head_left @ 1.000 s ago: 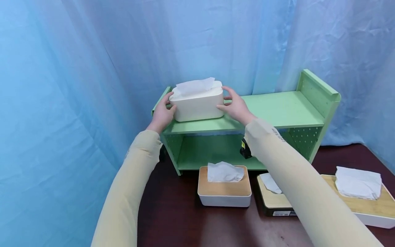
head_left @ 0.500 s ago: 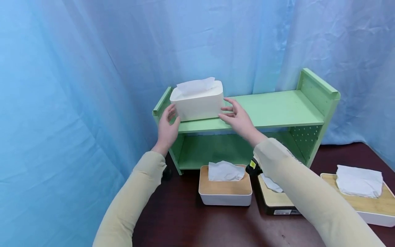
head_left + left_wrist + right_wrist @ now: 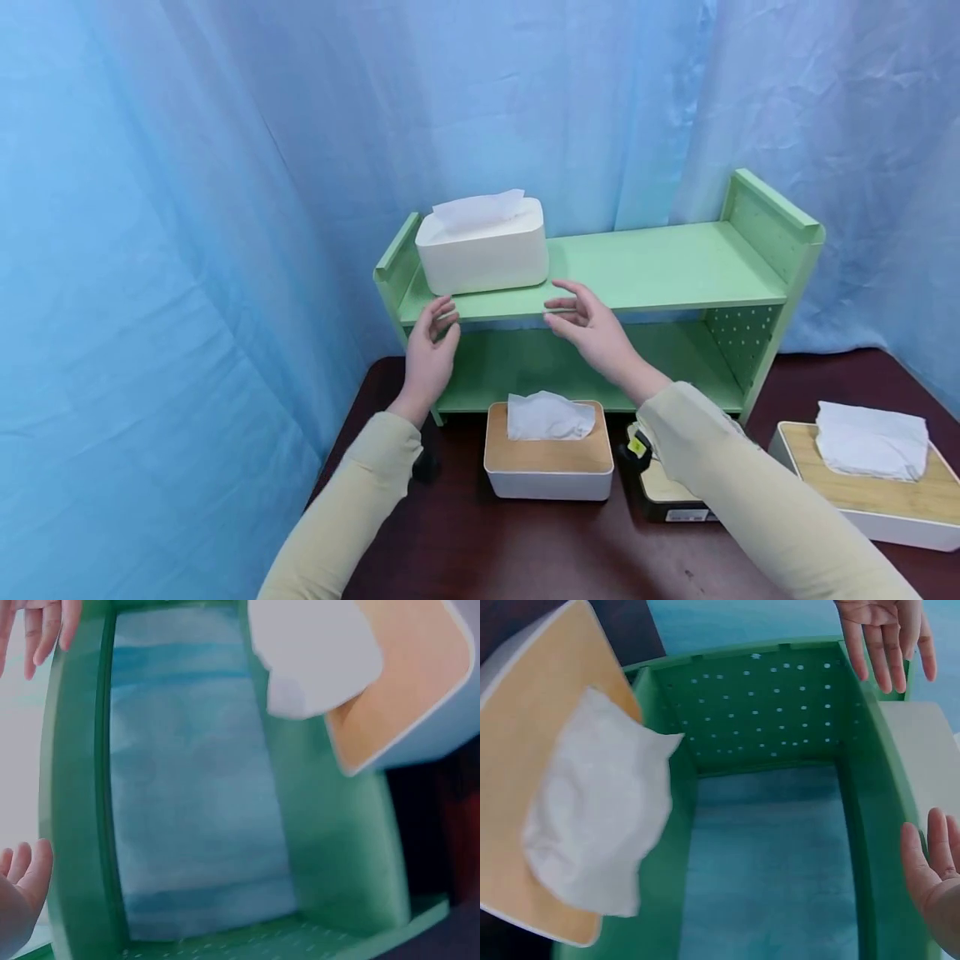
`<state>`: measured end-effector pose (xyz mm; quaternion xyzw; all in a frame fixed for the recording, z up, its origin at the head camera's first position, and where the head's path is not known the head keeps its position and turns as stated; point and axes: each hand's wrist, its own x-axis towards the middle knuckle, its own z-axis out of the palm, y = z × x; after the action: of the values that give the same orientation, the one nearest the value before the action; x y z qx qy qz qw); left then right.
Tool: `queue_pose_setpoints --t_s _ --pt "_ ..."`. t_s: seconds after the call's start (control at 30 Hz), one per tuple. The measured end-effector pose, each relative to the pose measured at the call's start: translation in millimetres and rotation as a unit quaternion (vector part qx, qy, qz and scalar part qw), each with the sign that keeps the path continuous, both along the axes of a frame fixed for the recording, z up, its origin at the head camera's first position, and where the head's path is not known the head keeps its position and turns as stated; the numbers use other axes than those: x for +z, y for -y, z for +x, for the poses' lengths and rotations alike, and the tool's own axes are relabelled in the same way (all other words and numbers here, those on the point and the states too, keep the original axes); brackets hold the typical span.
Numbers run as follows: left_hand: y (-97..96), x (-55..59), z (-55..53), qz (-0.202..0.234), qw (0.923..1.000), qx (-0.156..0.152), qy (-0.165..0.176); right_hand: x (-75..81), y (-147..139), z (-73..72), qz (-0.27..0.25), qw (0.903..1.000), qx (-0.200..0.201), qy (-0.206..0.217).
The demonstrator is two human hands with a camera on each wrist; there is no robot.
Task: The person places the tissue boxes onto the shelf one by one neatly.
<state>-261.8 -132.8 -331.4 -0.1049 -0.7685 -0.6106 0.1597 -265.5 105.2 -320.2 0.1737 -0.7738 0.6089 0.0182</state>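
Tissue box (image 3: 483, 263) upright at the left end of the green shelf (image 3: 667, 265).
Left hand (image 3: 431, 357) hangs before the shelf's front edge, fingers loosely curved, thumb apart, gripping nothing. A wood-topped box (image 3: 547, 485) stands on the table (image 3: 480, 550); the right hand (image 3: 602, 337) hovers beyond, part-open, holding nothing. Then a dark box (image 3: 658, 487), partly hidden by a sleeve (image 3: 757, 492), and a long box (image 3: 862, 498).

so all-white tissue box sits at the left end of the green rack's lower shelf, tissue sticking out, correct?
Wrong level: head view shows the all-white tissue box at the left end of the green rack's upper shelf, tissue sticking out.
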Motion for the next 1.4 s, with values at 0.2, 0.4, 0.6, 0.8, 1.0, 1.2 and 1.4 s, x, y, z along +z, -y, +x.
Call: queue_pose_setpoints --t_s 0.2,0.4,0.6,0.8,1.0,1.2,1.4 --pt "-7.0 -28.5 15.7 0.002 0.9999 -0.015 0.006 -27.9 -17 12.9 -0.004 0.9999 -0.007 0.014" --pt "-6.4 -51.9 27.7 -0.029 0.9994 -0.011 0.012 -52.3 -25 24.9 -0.018 0.9994 -0.009 0.026" --pt "-5.6 -65.5 40.4 -0.045 0.9988 -0.019 0.003 -71.3 -26 37.9 -0.017 0.9988 -0.006 0.045" --pt "-6.6 -78.6 50.0 -0.047 0.9982 -0.038 -0.008 -88.5 -29 51.1 -0.003 0.9988 -0.001 0.050" --pt "-5.2 -92.1 59.1 -0.035 0.9986 -0.037 0.014 -101.8 -33 62.2 -0.004 0.9978 -0.013 0.065" --pt "-2.8 -106.2 66.7 -0.020 0.9989 -0.040 0.015 -117.6 -36 70.2 -0.011 0.9970 -0.017 0.075" --pt "-2.6 -115.0 70.9 -0.005 0.9986 -0.050 0.020 -131.9 -37 73.3 -0.037 0.9968 -0.028 0.065"
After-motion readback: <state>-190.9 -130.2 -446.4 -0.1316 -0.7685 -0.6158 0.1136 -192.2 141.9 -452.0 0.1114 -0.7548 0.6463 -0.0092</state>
